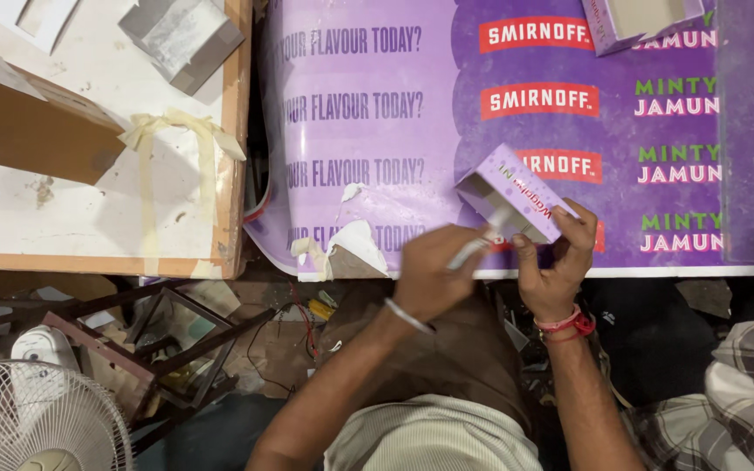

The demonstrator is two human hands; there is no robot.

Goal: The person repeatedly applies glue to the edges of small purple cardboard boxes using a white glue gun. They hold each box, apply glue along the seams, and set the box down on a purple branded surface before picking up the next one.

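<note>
Right hand (pixel 554 262) clamped on small purple box (pixel 510 194), tilted above purple printed sheet (pixel 377 131) at table edge, open side exposed. Left hand (pixel 434 270) closed on thin white tool (pixel 482 242), tip inside box.

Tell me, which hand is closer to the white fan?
Left. The left hand is nearer the fan, which sits far off at its lower left; the right hand is farther away.

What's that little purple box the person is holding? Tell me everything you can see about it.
The small purple box looks like printed cardboard, dotted and lettered on its long face, pale grey inside. It is open at one end and tilted, held above the purple printed sheet. The right hand grips its lower corner; the left hand puts a thin pale tool to its open end.
</note>
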